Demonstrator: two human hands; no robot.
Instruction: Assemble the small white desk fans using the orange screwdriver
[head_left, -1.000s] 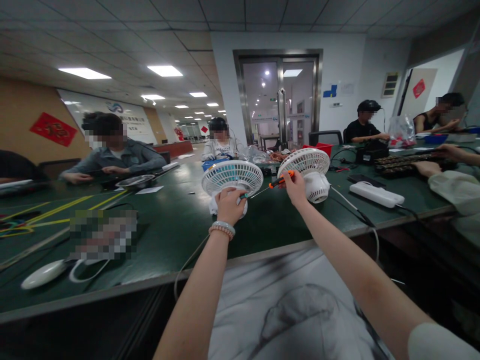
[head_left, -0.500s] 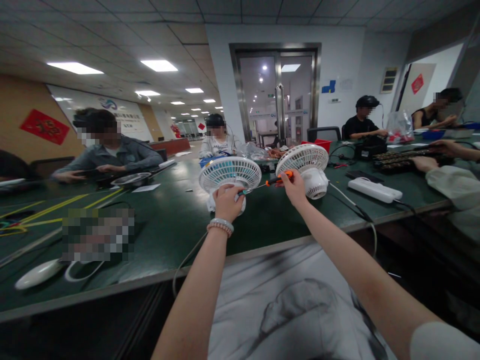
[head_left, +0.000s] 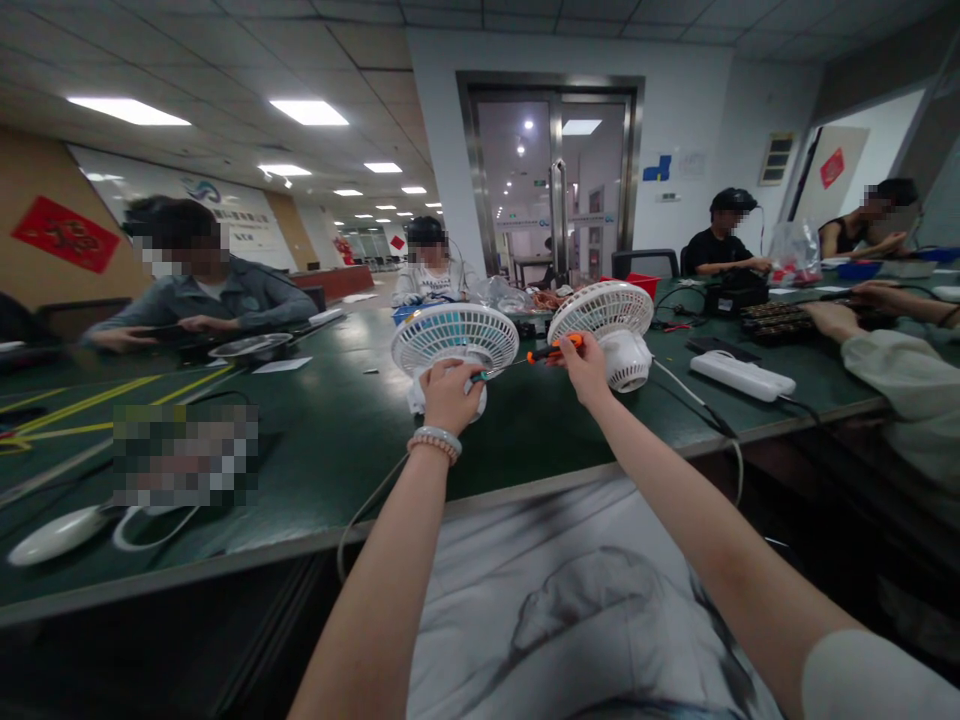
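Step in hand, by judgement: screwdriver work between 2 fans. The right hand (head_left: 587, 368) grasps the orange-and-black screwdriver (head_left: 555, 350) by its handle, with the shaft directed toward the left hand (head_left: 452, 392). The left hand is closed, with a teal piece (head_left: 478, 377) pinched at the thumb side, in front of the left fan (head_left: 454, 340). The right fan (head_left: 601, 308) stands on the table (head_left: 555, 445) just beyond the right hand.

The next move appears to call for a steady left hand and exact alignment of the tip.

Limits of view: the screwdriver tip is too fine to locate; contact with the teal piece cannot be confirmed. The left hand covers part of the left fan's base; whether it touches the fan cannot be told. No screw can be made out.
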